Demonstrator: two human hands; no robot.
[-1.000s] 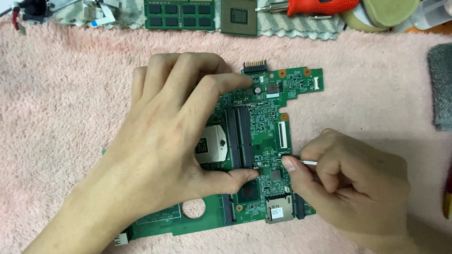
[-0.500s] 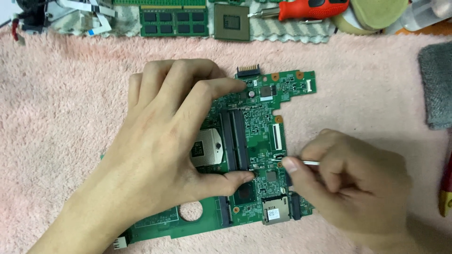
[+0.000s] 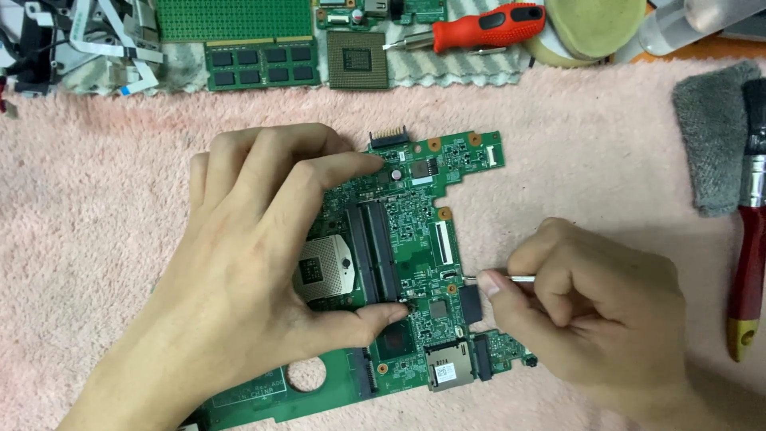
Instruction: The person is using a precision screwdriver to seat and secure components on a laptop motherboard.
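So we've got the green motherboard (image 3: 415,263) lying flat in the middle of the pink towel (image 3: 96,239), running off the bottom edge of the view at about 7 o'clock. There's plenty of bare towel to the left at 9 o'clock and a decent strip at 3 o'clock before the grey cloth (image 3: 710,144) and the red-handled brush (image 3: 748,239). Up at 12 o'clock it's crowded: memory stick (image 3: 259,64), loose processor chip (image 3: 357,60), red screwdriver (image 3: 487,28), tape roll (image 3: 590,28). Our left hand (image 3: 255,263) is spread wide and pressed on the board, fingertips near the top edge, thumb by the memory slots (image 3: 373,251). Our right hand (image 3: 590,319) is curled tight at the board's right edge, fingers pinched around a thin metal tool (image 3: 511,278) whose tip meets the board just beside the small connector there.
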